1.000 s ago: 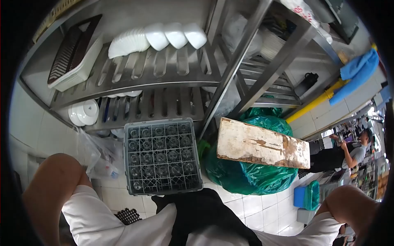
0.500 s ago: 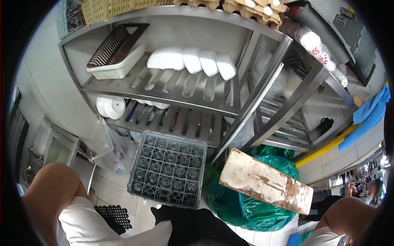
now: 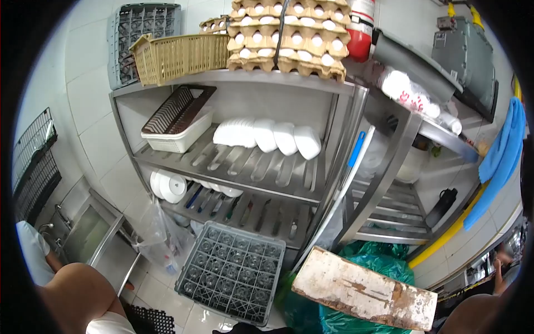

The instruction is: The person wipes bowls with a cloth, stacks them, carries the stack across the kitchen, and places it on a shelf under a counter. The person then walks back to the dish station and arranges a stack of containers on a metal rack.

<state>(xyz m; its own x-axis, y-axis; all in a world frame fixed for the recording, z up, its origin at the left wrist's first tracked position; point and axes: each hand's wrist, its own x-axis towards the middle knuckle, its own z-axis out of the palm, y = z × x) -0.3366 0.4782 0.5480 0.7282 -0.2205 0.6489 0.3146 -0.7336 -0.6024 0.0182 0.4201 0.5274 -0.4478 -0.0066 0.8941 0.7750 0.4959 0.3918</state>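
Observation:
Neither of my hands is in the picture. Part of my bent left arm [image 3: 78, 292] with a white sleeve shows at the lower left, and part of my right arm [image 3: 473, 314] at the lower right edge. In front of me stands a grey glass rack [image 3: 277, 284], its compartments mostly filled with upside-down clear glasses [image 3: 222, 267]. To its right, a worn, stained board [image 3: 361, 289] lies across green plastic bags [image 3: 372, 259].
A steel shelf [image 3: 228, 172] holds white bowls [image 3: 267, 135], a brown dish rack [image 3: 181, 108] and white plates [image 3: 169, 186]. Stacked egg trays [image 3: 289, 39] and a beige basket [image 3: 183, 58] sit on top. A sink [image 3: 92, 222] stands left. Other people appear at both edges.
My view has tilted upward, so the shelf and the rack sit lower and the egg trays show in full. Less of my arms is visible. The glass rack has not visibly moved.

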